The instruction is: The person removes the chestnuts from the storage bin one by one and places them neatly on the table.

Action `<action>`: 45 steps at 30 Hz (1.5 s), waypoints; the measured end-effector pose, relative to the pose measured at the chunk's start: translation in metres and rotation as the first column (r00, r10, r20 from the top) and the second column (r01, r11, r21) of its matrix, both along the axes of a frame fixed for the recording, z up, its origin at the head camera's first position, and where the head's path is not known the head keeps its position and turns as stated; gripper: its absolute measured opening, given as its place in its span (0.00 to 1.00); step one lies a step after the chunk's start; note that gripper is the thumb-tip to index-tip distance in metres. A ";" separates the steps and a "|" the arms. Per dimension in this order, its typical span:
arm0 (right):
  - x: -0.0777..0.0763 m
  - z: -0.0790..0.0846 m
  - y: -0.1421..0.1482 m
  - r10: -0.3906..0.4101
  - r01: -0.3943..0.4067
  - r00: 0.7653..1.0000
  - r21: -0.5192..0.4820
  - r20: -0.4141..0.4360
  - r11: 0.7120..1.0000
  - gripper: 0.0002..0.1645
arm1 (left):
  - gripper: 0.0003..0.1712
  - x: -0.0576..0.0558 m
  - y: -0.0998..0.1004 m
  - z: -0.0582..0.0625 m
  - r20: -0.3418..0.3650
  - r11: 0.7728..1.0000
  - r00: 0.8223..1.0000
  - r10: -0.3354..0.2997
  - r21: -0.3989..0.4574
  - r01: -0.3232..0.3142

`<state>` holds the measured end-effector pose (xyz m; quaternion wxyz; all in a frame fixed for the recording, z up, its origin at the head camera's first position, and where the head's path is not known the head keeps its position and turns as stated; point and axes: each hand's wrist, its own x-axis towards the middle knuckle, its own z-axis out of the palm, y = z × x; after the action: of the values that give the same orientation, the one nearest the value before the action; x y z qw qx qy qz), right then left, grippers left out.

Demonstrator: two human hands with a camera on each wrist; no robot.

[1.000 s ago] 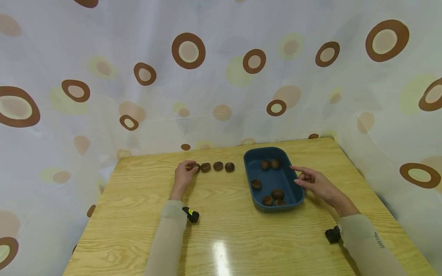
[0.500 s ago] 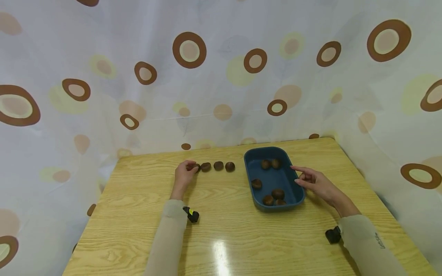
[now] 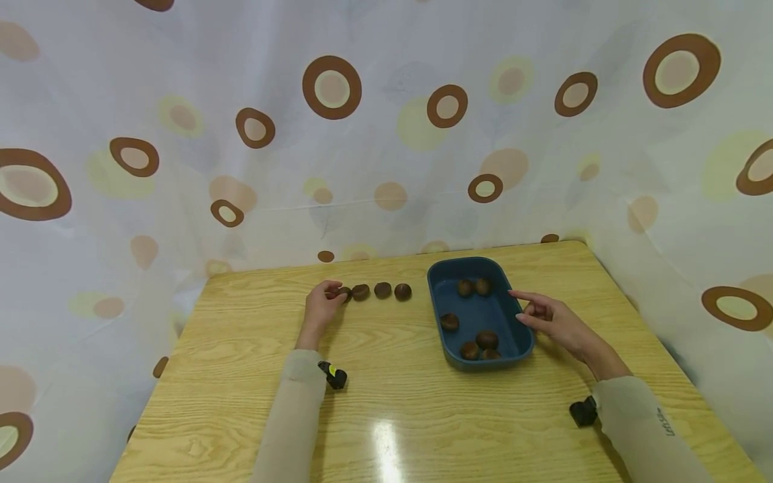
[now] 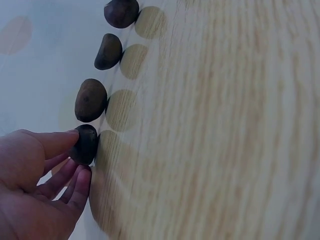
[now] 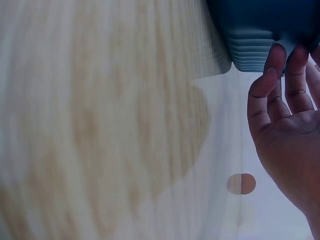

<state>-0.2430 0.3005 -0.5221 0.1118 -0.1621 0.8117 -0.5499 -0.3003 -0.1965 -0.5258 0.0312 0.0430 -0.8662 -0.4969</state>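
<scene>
A row of chestnuts lies on the wooden table near its back edge. My left hand [image 3: 322, 306] pinches the leftmost chestnut [image 4: 86, 144] between thumb and fingertips; it rests on the table. To its right come a second chestnut [image 3: 360, 292], a third chestnut [image 3: 383, 290] and a rounder one [image 3: 402, 292]. Right of the row stands a blue bin [image 3: 474, 312] with several chestnuts inside, some at the back and some at the front. My right hand [image 3: 558, 327] is at the bin's right rim, fingers relaxed and fingertips against it, holding no chestnut.
The wooden table [image 3: 374, 389] reaches back to a white curtain [image 3: 362, 154] with brown and beige ovals, which also hangs at both sides. A small black camera [image 3: 333, 376] sits on the left wrist, another camera [image 3: 583, 411] on the right.
</scene>
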 end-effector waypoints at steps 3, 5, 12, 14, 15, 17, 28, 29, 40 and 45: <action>0.000 0.000 0.000 0.002 -0.002 1.000 -0.001 0.001 1.000 0.35 | 0.19 0.000 0.000 -0.001 0.005 1.000 1.000 0.000 0.000 0.000; 0.000 -0.001 0.001 0.005 -0.005 1.000 0.000 0.003 1.000 0.35 | 0.20 0.000 0.000 -0.001 0.007 1.000 1.000 0.003 -0.002 -0.003; 0.001 0.000 0.002 0.003 -0.003 1.000 0.007 0.001 1.000 0.35 | 0.22 -0.003 0.007 0.001 -0.028 0.999 0.999 0.038 0.009 -0.037; 0.001 -0.001 0.002 0.003 -0.003 1.000 0.005 -0.001 1.000 0.35 | 0.22 -0.004 0.010 0.003 -0.064 0.999 0.997 0.045 0.000 -0.045; 0.001 -0.001 0.003 0.003 -0.003 1.000 0.004 0.000 1.000 0.35 | 0.21 -0.005 0.012 0.004 -0.085 0.999 0.995 0.048 -0.004 -0.048; 0.001 -0.002 0.003 0.004 -0.004 1.000 0.001 0.002 1.000 0.35 | 0.21 -0.006 0.016 0.006 -0.120 0.998 0.991 0.051 -0.020 -0.054; 0.001 -0.002 0.004 0.007 -0.007 1.000 0.002 0.001 1.000 0.36 | 0.19 -0.009 0.052 0.028 -0.236 0.998 0.972 -0.006 0.056 0.020; 0.000 -0.002 0.004 0.008 -0.008 1.000 0.004 0.003 1.000 0.36 | 0.19 -0.009 0.056 0.030 -0.238 0.997 0.971 -0.019 0.064 0.036; 0.000 0.000 0.002 -0.001 0.001 1.000 0.023 -0.006 1.000 0.35 | 0.20 -0.009 0.118 0.041 -0.242 0.976 0.955 -0.173 0.091 0.200; 0.001 0.002 0.000 -0.010 0.011 1.000 0.036 -0.013 0.999 0.35 | 0.20 -0.006 0.146 0.042 -0.263 0.961 0.936 -0.235 0.081 0.264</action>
<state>-0.2418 0.3001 -0.5198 0.1068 -0.1593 0.8229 -0.5348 -0.3060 -0.0508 -0.4839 0.0746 -0.1286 -0.8237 -0.5471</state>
